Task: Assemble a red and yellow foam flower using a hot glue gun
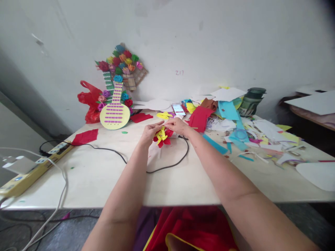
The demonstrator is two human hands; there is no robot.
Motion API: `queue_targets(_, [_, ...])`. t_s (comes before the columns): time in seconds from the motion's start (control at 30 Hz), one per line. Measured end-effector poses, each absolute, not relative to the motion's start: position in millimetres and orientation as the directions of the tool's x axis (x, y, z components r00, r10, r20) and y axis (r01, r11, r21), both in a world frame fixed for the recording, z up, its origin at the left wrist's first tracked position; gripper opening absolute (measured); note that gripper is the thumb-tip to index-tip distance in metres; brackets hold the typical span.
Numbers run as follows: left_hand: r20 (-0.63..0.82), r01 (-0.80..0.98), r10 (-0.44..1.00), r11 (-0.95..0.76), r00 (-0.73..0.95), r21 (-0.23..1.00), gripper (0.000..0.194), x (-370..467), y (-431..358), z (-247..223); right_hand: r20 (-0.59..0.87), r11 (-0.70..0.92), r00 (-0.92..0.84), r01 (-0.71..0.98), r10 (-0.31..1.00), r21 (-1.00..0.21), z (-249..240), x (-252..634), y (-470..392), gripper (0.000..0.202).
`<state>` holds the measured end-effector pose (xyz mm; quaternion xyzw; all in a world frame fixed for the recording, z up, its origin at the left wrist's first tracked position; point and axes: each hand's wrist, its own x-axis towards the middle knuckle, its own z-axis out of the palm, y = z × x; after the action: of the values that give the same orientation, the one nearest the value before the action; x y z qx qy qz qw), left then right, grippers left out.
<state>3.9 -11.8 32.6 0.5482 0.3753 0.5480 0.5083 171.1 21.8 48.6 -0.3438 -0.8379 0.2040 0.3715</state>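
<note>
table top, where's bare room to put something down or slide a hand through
Bare patches on the table: the near edge between the black cable and the forearms, and left of centre between the power strip and the cable. The right side is crowded with paper scraps.

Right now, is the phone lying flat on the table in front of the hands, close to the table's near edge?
No, the phone lies far back near the wall, beyond both hands and the red and yellow paper flower.
</note>
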Motion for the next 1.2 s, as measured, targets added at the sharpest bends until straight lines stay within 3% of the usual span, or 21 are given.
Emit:
queue_targets(0.23, [0.203,-0.126,0.966,-0.184,0.16,0.975,0.029,3,-13,35,0.398,0.675,-0.567,0.442,0.721,-0.591,55,175,19,0.029])
queue_targets(0.53, [0.185,-0.076,0.972,-0.176,0.144,0.982,0.035,1,-17,39,0.497,0.712,-0.51,0.504,0.702,-0.488,50,171,22,0.023])
queue_targets(0.8, [0.161,-0.072,0.981,-0.154,0.105,0.985,0.04,-2,-17,39,0.491,0.676,-0.468,0.558,0.735,-0.48,51,166,19,0.025])
queue_targets(1.2, [0.142,-0.112,0.98,-0.127,0.14,0.986,0.026,-9,-8,31,0.486,0.661,-0.456,0.599,0.746,-0.453,53,164,16,0.025])
